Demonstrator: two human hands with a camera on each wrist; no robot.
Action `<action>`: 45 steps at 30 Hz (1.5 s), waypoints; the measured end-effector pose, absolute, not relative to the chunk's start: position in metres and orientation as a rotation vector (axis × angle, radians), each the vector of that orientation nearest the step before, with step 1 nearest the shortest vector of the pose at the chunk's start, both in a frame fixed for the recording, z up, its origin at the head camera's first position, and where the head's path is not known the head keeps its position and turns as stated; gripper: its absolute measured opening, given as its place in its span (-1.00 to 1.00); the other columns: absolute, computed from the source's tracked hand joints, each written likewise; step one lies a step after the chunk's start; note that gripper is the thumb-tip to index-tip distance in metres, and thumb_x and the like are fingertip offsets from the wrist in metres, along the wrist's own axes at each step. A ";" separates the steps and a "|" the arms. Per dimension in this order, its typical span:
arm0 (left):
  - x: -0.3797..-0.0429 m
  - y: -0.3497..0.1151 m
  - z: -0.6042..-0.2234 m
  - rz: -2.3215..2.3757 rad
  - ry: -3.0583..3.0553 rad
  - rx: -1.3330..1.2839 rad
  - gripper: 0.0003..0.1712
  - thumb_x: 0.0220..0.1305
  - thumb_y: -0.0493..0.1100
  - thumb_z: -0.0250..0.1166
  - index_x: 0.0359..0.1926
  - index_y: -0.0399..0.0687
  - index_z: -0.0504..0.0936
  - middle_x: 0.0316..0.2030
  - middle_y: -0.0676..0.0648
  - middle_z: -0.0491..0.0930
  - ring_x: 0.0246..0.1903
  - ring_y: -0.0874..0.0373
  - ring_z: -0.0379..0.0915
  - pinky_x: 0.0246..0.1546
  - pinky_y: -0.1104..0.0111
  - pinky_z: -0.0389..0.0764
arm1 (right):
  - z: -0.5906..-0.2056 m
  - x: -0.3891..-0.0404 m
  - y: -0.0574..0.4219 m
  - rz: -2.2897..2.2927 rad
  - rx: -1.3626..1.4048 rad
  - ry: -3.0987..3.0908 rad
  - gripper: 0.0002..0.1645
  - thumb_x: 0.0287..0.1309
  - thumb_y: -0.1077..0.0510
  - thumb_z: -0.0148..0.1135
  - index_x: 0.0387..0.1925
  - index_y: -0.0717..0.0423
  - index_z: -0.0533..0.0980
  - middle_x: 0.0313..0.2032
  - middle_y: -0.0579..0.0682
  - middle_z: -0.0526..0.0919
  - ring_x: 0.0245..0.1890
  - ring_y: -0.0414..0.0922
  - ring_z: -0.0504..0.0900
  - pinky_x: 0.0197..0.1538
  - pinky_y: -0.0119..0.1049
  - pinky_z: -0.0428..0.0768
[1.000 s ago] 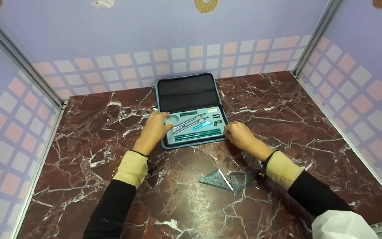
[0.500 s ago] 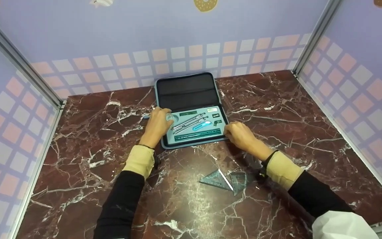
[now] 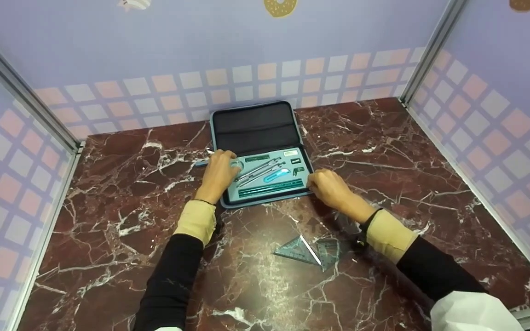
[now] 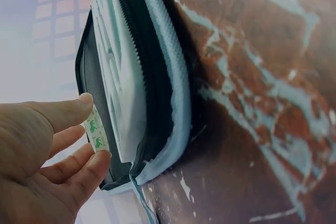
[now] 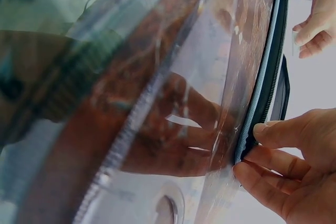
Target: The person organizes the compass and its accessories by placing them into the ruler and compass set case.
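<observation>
A zippered stationery case (image 3: 256, 131) lies unfolded, its black-lined lid at the back and its pale blue insert in front. My left hand (image 3: 219, 174), over the insert's left end, pinches a small clear round tape roll (image 4: 97, 132) with green print between thumb and fingers. In the head view the tape roll (image 3: 236, 164) is at the round recess; whether it touches the insert I cannot tell. My right hand (image 3: 331, 188) pinches the case's front right edge between thumb and fingers. The insert holds compasses (image 3: 259, 171), a light blue knife-like item (image 3: 277, 175) and green rulers (image 3: 270, 188).
Two translucent green triangle rulers (image 3: 292, 250) lie partly overlapping on the red marble table (image 3: 246, 276), nearer me. Behind the case stands a lilac wall (image 3: 177, 41). A blue strip (image 3: 201, 163) sticks out left of the case. A white rounded object (image 3: 474, 312) is at lower right.
My left hand has shifted slightly right over the case with the tape roll, and the left forearm has swung right. The right hand keeps its grip on the edge.
</observation>
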State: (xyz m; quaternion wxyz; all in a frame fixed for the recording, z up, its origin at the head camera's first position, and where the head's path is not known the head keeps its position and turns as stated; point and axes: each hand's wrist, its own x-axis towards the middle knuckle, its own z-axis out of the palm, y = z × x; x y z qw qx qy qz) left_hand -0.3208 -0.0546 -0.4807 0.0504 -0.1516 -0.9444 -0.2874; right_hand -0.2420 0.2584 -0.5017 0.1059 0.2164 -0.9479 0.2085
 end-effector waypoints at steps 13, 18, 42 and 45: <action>-0.326 -0.050 -0.489 -0.782 -2.922 -0.445 -0.58 0.29 -0.16 0.48 0.09 -0.29 0.70 0.04 -0.32 0.59 0.13 -0.24 0.45 0.13 -0.01 0.52 | -0.500 -0.242 0.258 0.623 0.622 -2.808 -0.82 -0.04 0.50 0.30 -0.49 0.21 0.65 -0.41 0.16 0.72 -0.37 0.16 0.71 -0.24 0.06 0.69; -0.329 -0.050 -0.493 -0.840 -2.918 -0.428 -0.58 0.28 -0.17 0.48 0.08 -0.32 0.70 0.05 -0.34 0.58 0.14 -0.25 0.44 0.16 -0.01 0.50 | -0.502 -0.243 0.258 0.625 0.611 -2.814 -0.82 -0.03 0.51 0.29 -0.47 0.22 0.66 -0.40 0.16 0.73 -0.35 0.17 0.72 -0.22 0.05 0.70; -0.328 -0.060 -0.494 -0.864 -2.902 -0.474 -0.70 0.37 -0.27 0.37 0.01 -0.44 0.72 -0.04 -0.41 0.60 0.07 -0.30 0.51 0.15 0.00 0.53 | -0.502 -0.242 0.259 0.631 0.643 -2.782 -0.82 -0.05 0.49 0.28 -0.49 0.20 0.66 -0.44 0.13 0.71 -0.38 0.14 0.71 -0.26 0.05 0.69; -0.328 -0.060 -0.493 -0.854 -2.920 -0.474 -0.70 0.38 -0.27 0.35 0.02 -0.43 0.72 -0.03 -0.41 0.60 0.09 -0.31 0.49 0.17 -0.01 0.52 | -0.502 -0.243 0.258 0.627 0.641 -2.783 -0.82 -0.04 0.50 0.29 -0.49 0.20 0.66 -0.44 0.13 0.71 -0.38 0.15 0.71 -0.26 0.05 0.68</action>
